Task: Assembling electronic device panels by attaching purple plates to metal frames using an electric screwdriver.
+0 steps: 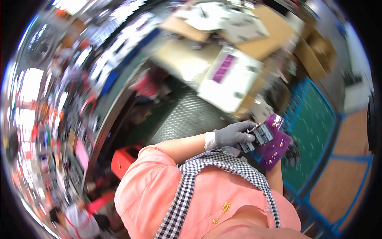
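Note:
My left hand [232,136], in a grey glove, reaches across in front of my chest. Its thumb and fingers close on a dark panel with pale markings [262,134]. Against that panel are purple boards dotted with small bright round spots [275,152]; the upper one has a shiny, light-catching corner. From below, my right forearm [275,178] runs up behind the purple boards. They hide my right hand, so its fingers do not show.
Ahead is a bench with a white panel bearing a purple patch [229,81], and brown cardboard sheets [264,34]. An open cardboard box [316,53] stands far right. A blue-framed green surface [308,135] lies right. A red box [124,161] is at left. Another person [81,221] is lower left.

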